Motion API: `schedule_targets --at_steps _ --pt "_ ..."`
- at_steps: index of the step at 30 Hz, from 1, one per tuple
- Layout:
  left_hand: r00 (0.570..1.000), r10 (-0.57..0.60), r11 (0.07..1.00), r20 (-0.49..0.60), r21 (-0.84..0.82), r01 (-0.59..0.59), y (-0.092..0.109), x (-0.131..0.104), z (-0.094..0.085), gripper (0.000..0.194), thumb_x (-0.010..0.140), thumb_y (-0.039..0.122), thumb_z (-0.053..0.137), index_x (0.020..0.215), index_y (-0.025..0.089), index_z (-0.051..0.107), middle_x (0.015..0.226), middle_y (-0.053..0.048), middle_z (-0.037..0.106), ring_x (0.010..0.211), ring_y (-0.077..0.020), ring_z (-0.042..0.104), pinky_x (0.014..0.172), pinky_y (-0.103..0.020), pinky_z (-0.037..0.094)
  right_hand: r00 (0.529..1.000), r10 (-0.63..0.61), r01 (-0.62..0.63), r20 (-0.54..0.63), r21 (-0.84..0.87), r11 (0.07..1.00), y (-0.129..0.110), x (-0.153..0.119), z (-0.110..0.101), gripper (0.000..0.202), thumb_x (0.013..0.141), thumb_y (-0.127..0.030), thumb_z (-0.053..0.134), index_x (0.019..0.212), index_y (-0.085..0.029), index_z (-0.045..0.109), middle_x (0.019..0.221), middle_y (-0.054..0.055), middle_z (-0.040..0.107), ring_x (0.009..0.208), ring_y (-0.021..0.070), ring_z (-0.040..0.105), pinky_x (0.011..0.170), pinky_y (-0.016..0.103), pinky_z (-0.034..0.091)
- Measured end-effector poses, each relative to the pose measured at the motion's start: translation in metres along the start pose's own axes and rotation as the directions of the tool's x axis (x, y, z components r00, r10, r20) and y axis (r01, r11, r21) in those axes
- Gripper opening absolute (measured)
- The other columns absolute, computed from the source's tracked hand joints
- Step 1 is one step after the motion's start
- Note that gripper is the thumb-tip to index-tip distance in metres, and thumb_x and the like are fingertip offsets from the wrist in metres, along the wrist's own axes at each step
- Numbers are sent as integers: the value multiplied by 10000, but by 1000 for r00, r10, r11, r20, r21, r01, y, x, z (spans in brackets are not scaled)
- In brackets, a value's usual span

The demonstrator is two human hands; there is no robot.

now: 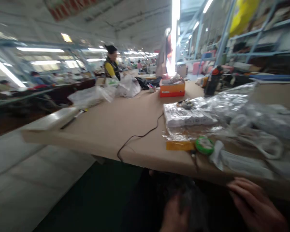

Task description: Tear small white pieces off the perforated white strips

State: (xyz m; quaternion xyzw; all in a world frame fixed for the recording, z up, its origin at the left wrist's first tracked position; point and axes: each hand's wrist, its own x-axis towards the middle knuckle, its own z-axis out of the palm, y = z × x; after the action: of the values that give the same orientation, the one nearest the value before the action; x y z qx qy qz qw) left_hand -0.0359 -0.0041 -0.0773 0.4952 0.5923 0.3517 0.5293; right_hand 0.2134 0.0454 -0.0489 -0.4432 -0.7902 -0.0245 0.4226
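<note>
The view is blurred by motion. My right hand [253, 204] is low at the bottom right, just under the front edge of the brown table [125, 129], fingers together and flat; nothing shows in it. My left hand [175, 214] is below the table near a dark cloth [183, 193]; whether it grips the cloth is unclear. On the table above them lie a green tape roll [204, 144], a yellow strip [180, 145] and clear plastic bags of white goods [190, 116].
A black cable [140, 135] runs across the table and over its front edge. Farther back stand an orange box [172, 89], a dark bottle [212, 82] and white bags [103, 93]. A person [111, 66] stands at the far end. Shelving lines the right side.
</note>
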Motion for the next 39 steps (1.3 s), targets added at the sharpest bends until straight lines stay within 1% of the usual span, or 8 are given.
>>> schedule_targets --at_steps 3,9,22,25,28,31,35,39 --pt "996 45 995 -74 93 -38 -10 9 8 394 743 297 613 1113 170 661 1219 -134 618 1190 -308 506 1070 -437 322 998 4 7 65 -183 983 3 12 -14 275 947 -264 473 1195 -202 573 1162 91 589 1167 313 482 987 508 393" --pt "992 102 994 -68 53 -99 -11 14 18 188 735 350 641 845 225 729 912 -76 718 923 -271 633 866 -348 470 986 44 20 163 -371 928 10 34 -4 384 918 -258 508 1281 -132 511 1337 139 471 1292 373 307 1045 603 277" --pt "993 41 999 114 -14 -40 38 23 36 159 764 283 616 722 167 716 693 -38 675 708 -181 589 668 -248 432 998 -52 47 -28 -130 990 24 43 1 112 912 -177 594 922 -250 678 1000 9 676 1109 244 518 1074 529 238" --pt "977 -88 955 192 -261 137 56 28 46 202 749 328 657 724 131 688 679 -47 650 668 -158 576 628 -244 435 997 -66 63 -43 -56 996 16 40 -4 133 914 -154 578 907 -249 672 985 17 669 1096 243 524 1041 536 293" --pt "904 -184 683 386 -611 400 74 34 57 285 776 391 652 866 121 650 796 -80 672 695 -160 618 658 -277 483 993 -114 114 2 28 993 -2 29 -11 151 924 -142 542 936 -239 657 1004 34 658 1105 252 515 1005 529 347" --pt "892 -146 470 427 -764 443 87 39 66 251 780 330 672 895 113 622 796 -70 668 669 -137 622 625 -251 492 985 -154 148 83 82 986 -22 13 -16 179 943 -137 487 942 -224 643 1011 42 653 1111 252 510 1011 527 346" --pt "895 -229 494 382 -747 445 95 44 73 180 725 182 712 848 84 624 718 -61 659 601 -121 608 543 -205 472 975 -164 155 151 71 985 -24 3 -23 199 941 -133 474 1023 -225 630 1027 38 653 1104 240 514 1017 492 368" --pt "890 -281 602 359 -656 455 97 44 73 185 774 185 657 921 81 617 699 -70 665 603 -149 631 599 -272 524 993 33 -11 112 -194 981 8 14 -30 314 946 -216 467 1245 -151 540 1117 128 595 1116 294 490 933 478 446"
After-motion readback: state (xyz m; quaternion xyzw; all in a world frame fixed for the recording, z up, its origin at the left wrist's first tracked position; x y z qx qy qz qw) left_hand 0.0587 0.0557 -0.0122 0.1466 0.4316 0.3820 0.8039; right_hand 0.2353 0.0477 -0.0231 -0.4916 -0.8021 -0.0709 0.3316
